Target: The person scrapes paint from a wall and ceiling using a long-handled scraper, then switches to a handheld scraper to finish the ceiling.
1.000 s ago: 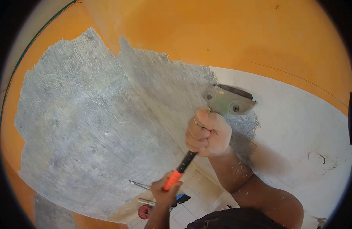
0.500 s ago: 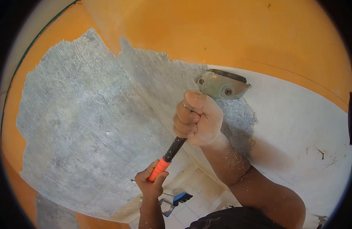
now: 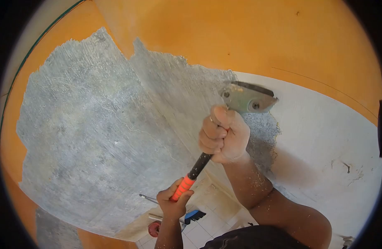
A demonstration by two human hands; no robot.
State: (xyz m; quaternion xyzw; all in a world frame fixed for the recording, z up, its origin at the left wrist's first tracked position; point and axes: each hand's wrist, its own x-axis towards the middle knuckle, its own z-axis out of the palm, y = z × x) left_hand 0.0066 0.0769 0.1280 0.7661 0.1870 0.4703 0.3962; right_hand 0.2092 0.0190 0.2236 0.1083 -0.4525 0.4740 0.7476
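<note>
A long-handled scraper (image 3: 257, 98) with a wide metal head and a black-edged blade rests against the wall, where bare grey plaster meets a white layer. My right hand (image 3: 226, 133), dusted white, is wrapped round the black shaft just below the head. Lower down, my left hand (image 3: 174, 198) grips the orange-red ribbed end of the handle (image 3: 183, 189). The large grey scraped area (image 3: 83, 120) spreads over the left and middle of the wall. Orange paint (image 3: 249, 33) borders it above.
Below are a tiled floor (image 3: 199, 235), a blue brush with black bristles (image 3: 194, 216), a thin metal rod (image 3: 149, 198) and a round red object (image 3: 154, 228) beside my left forearm. A small hook or nail (image 3: 347, 166) shows on the white wall.
Both hands and the scraper have shifted slightly right and down in view. The red object and more of the rod now show near my left forearm.
</note>
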